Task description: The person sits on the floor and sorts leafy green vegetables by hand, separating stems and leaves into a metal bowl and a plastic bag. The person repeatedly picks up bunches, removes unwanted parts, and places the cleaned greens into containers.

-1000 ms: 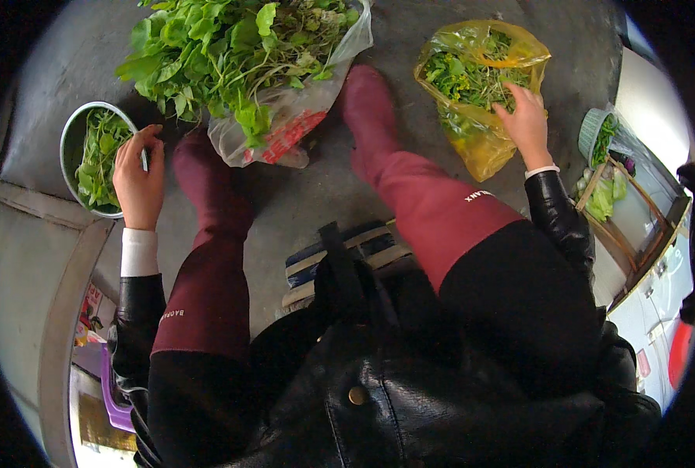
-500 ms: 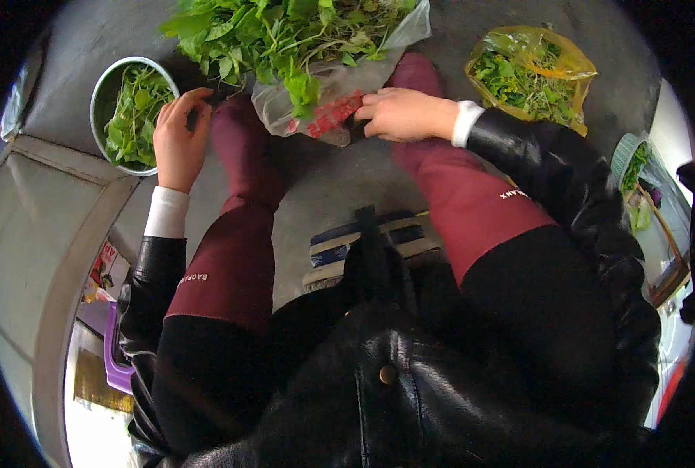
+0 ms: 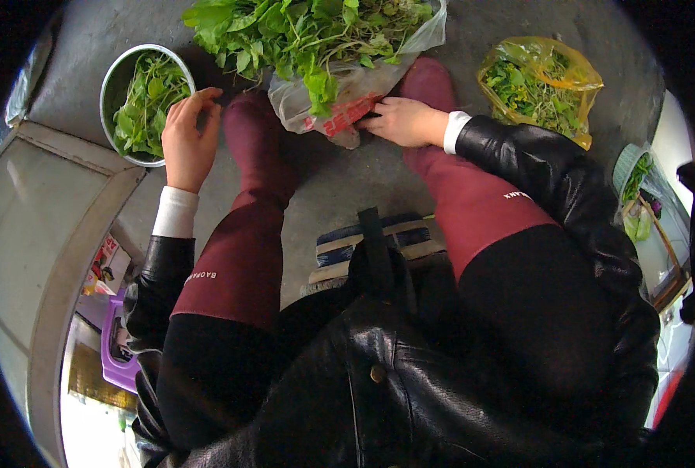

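A clear plastic bag (image 3: 289,108) with red print lies between my feet, heaped with leafy green stems (image 3: 273,39). My right hand (image 3: 413,122) is at the bag's near right edge, fingers bent together against the plastic; their tips are partly hidden. To the left, a metal bowl (image 3: 107,101) contains more picked greens (image 3: 148,105). Over the bowl's right rim is my left hand (image 3: 190,144), its fingers loosely bent and a gap showing between thumb and forefinger. Nothing is visible in it.
A yellow plastic bag (image 3: 577,74) of greens sits on the floor at the right. My maroon boots (image 3: 258,148) flank the clear bag. Beneath me is a striped low seat (image 3: 336,253). A pale-framed panel (image 3: 74,152) stands left; a green basket (image 3: 624,165) is far right.
The whole view has shifted slightly, so everything appears a little further right. Both hands keep nearly the same places, left by the bowl and right at the clear bag.
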`<state>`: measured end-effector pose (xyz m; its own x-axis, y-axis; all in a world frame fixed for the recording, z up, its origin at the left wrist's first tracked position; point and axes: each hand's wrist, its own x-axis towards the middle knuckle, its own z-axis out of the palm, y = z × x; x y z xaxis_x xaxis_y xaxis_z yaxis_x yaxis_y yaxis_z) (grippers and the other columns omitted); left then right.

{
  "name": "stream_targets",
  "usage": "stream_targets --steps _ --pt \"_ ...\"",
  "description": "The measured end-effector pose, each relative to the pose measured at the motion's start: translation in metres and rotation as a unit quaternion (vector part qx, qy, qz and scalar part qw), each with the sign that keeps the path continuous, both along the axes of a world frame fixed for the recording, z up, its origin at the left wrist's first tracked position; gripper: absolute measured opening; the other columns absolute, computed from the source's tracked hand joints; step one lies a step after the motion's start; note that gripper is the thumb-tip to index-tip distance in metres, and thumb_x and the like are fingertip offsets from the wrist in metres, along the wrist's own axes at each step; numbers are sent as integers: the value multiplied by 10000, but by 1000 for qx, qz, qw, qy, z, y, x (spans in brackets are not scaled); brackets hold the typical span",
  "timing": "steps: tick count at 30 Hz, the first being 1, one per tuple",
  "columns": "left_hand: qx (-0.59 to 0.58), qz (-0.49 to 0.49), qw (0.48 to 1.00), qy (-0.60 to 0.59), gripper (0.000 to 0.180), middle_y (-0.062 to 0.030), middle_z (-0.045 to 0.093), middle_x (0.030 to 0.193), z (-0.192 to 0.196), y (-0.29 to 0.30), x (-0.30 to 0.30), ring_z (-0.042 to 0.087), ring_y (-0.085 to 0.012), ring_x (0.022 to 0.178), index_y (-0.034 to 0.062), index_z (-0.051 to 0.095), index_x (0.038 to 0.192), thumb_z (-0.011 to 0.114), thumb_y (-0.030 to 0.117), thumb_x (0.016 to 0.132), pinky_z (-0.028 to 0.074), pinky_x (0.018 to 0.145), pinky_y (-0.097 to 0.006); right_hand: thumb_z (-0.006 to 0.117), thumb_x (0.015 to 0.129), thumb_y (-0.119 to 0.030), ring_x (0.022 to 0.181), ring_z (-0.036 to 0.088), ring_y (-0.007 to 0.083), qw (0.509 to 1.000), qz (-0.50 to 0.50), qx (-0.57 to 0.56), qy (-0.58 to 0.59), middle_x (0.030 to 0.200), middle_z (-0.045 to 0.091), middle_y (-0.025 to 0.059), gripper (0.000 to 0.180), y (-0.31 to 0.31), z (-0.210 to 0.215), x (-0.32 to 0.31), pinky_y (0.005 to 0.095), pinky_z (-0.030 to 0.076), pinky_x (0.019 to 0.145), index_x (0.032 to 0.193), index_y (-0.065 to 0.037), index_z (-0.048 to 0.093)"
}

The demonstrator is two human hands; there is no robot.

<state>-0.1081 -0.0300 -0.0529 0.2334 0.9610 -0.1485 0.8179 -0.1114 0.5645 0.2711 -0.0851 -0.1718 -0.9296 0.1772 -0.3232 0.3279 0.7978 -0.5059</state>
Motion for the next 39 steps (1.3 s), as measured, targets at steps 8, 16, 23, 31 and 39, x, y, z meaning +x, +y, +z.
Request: stream_targets --steps 8,16,23,31,39 --pt "-2 2 1000 4 212 -92 716 993 -2 -1 -3 654 -268 971 78 709 1106 659 96 901 517 872 -373 561 892 -150 1112 581 247 997 -55 -42 42 1320 605 46 387 2 12 3 387 480 975 1259 -48 626" --pt "16 10 1000 -26 220 -90 708 992 -9 2 1 654 -267 964 76 708 1109 659 59 895 512 887 -373 579 933 -123 1287 516 354 918 -368 -132 73 1411 550 142 403 13 113 59 420 427 1081 1319 -6 578" --pt "20 -10 1000 -10 229 -78 706 987 -5 10 7 646 -258 956 74 702 1115 653 47 893 509 885 -363 593 917 -98 1096 626 331 787 -576 192 -112 1209 686 138 313 -29 126 190 428 475 987 1211 -73 697" --pt "24 0 1000 -6 237 -83 696 970 -6 5 3 644 -259 942 82 702 1122 659 48 891 511 869 -362 733 860 -207 964 650 281 748 -624 165 -154 943 731 75 212 -27 122 219 414 520 845 1045 -106 745" --pt "12 -16 1000 -13 236 -86 680 934 -7 10 9 638 -255 913 81 701 1127 659 48 897 509 843 -358 784 828 -264 1102 573 311 790 -552 238 -121 1162 644 104 389 -1 116 198 417 478 942 1158 -90 673"
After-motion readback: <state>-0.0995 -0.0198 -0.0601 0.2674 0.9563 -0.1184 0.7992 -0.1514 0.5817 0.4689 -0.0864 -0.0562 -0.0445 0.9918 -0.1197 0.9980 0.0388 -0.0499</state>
